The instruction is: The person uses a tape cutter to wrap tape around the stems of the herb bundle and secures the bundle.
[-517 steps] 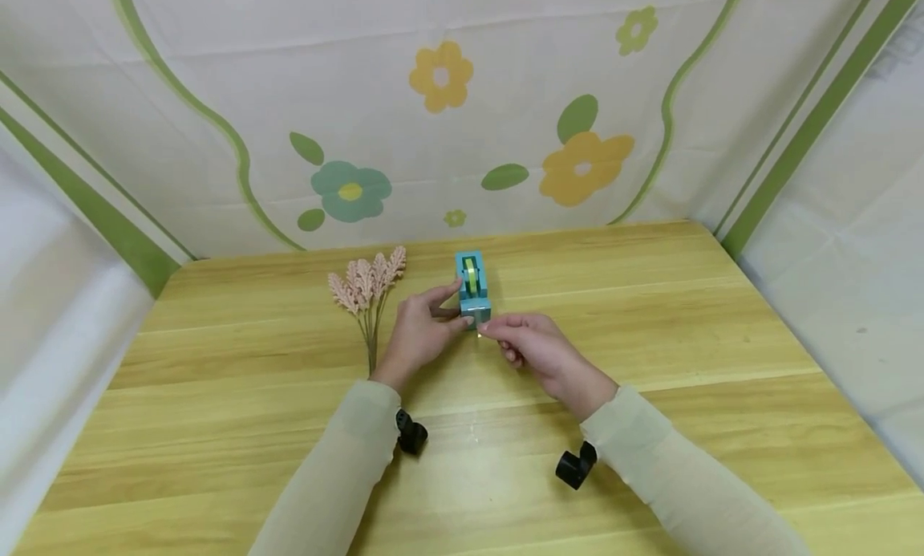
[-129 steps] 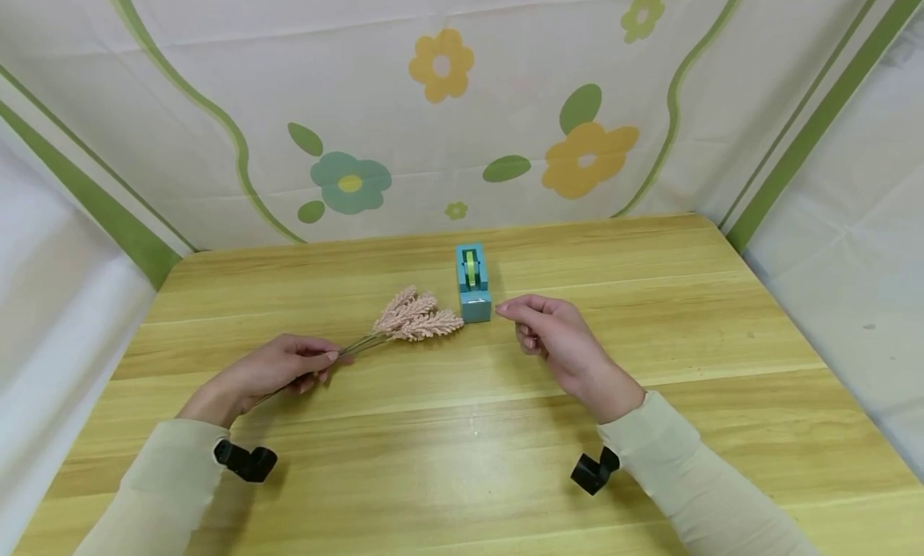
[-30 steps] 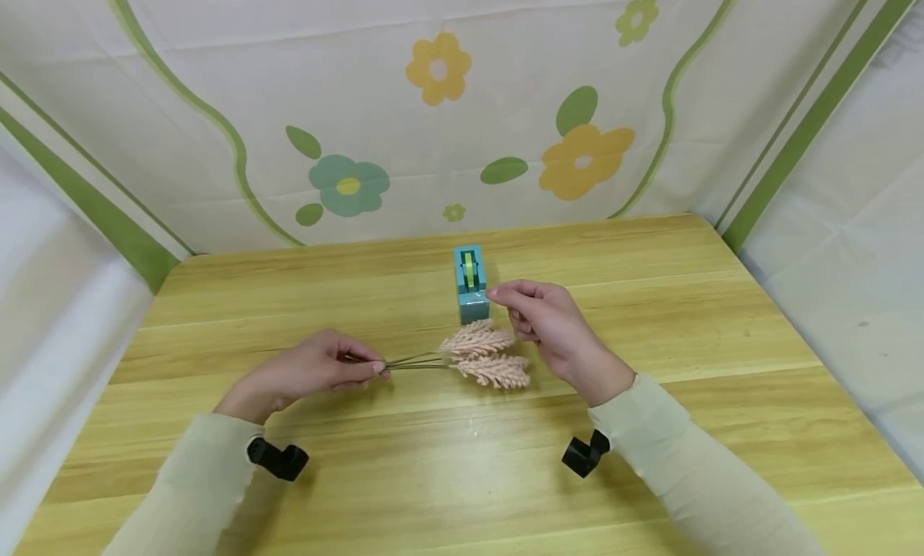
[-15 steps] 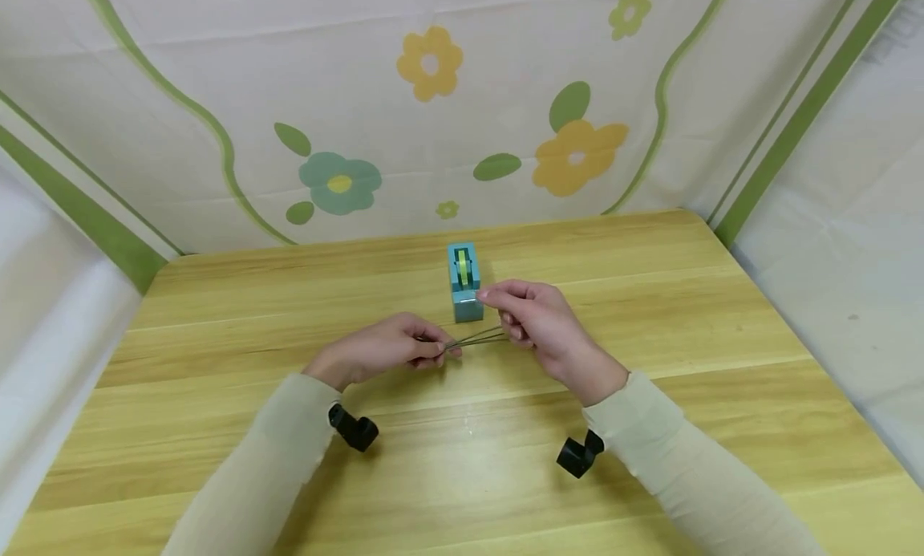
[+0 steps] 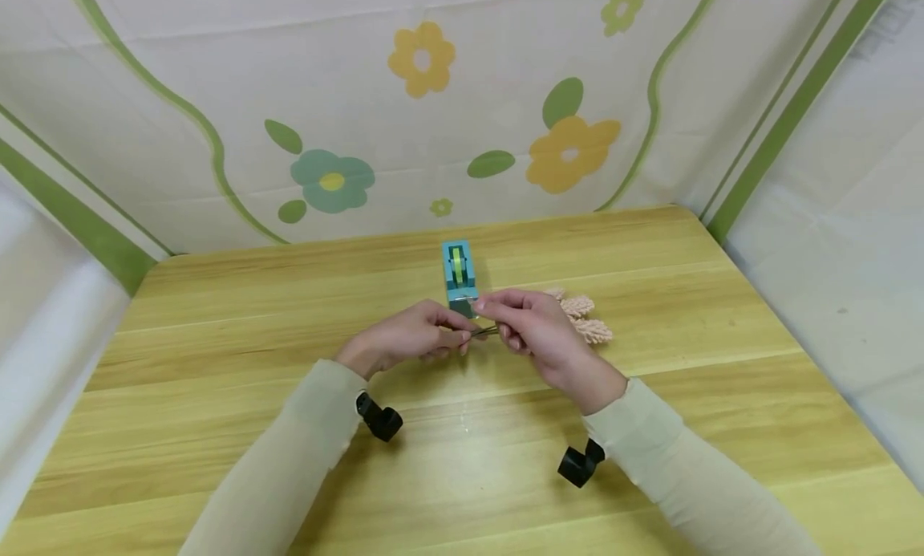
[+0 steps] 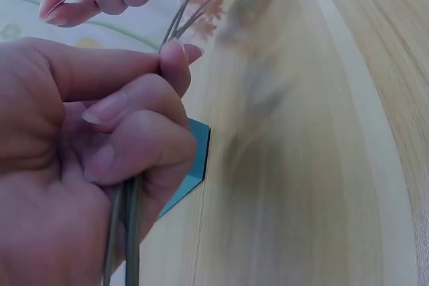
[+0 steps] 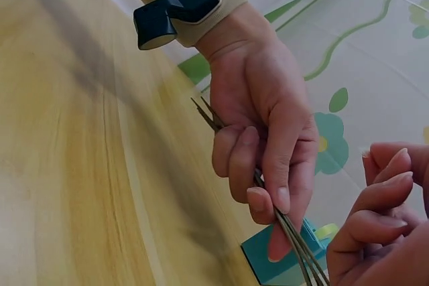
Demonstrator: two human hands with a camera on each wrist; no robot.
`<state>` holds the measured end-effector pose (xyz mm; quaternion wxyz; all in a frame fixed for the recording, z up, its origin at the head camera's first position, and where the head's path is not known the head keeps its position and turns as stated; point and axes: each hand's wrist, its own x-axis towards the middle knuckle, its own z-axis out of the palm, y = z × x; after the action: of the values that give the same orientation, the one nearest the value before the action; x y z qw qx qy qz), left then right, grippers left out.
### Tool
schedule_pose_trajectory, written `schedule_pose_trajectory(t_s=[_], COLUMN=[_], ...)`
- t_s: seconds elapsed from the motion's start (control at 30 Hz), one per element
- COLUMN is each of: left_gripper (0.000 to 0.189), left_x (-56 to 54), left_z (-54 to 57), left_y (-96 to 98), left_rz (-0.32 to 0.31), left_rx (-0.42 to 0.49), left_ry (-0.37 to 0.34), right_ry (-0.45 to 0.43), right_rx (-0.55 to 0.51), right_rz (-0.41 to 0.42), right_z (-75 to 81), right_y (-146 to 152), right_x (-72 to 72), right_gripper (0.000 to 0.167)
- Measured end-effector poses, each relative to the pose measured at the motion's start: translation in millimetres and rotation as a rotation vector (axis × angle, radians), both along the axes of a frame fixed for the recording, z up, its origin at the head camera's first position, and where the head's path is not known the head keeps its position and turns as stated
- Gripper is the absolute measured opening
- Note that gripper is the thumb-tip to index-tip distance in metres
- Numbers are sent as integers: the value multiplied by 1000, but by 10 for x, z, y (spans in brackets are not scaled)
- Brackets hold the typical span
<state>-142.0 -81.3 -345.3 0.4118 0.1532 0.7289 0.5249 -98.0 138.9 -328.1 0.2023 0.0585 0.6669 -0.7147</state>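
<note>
My left hand pinches the thin stems of a bunch of artificial pink flowers between thumb and forefinger. In the right wrist view the stems run along its palm, with their cut ends past the little-finger side. The flower heads lie beyond my right hand, which hides part of the stems. Thumb and forefinger of that right hand are pinched together just above the stems, on a small clear piece of tape. Right behind both hands stands a teal tape dispenser with a yellow-green roll core.
The wooden table reaches back to a white cloth printed with flowers and leaves. White cloth also hangs at the left and right sides. A small black camera sits on the left wrist and another camera on the right.
Earlier, my left hand steadied the dispenser while my right drew tape; the flowers lay at the left. My left hand has since picked them up and carried the stems rightward under my right hand.
</note>
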Motion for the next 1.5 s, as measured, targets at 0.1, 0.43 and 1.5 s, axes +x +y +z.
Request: schedule_pose_trajectory(t_s=[0.1, 0.43, 1.5], left_gripper=[29, 6, 14], left_x=[5, 2, 65], left_z=[2, -15, 35], left_y=[25, 58, 21], left_rz=[7, 58, 159], left_rx=[14, 93, 76], left_ry=[-4, -31, -20], right_ry=[-7, -36, 49], right_rx=[-7, 9, 235], right_rz=[-2, 4, -124], right_z=[-26, -98, -323], right_y=[5, 30, -8], right_x=[15, 89, 380], right_gripper=[18, 29, 23])
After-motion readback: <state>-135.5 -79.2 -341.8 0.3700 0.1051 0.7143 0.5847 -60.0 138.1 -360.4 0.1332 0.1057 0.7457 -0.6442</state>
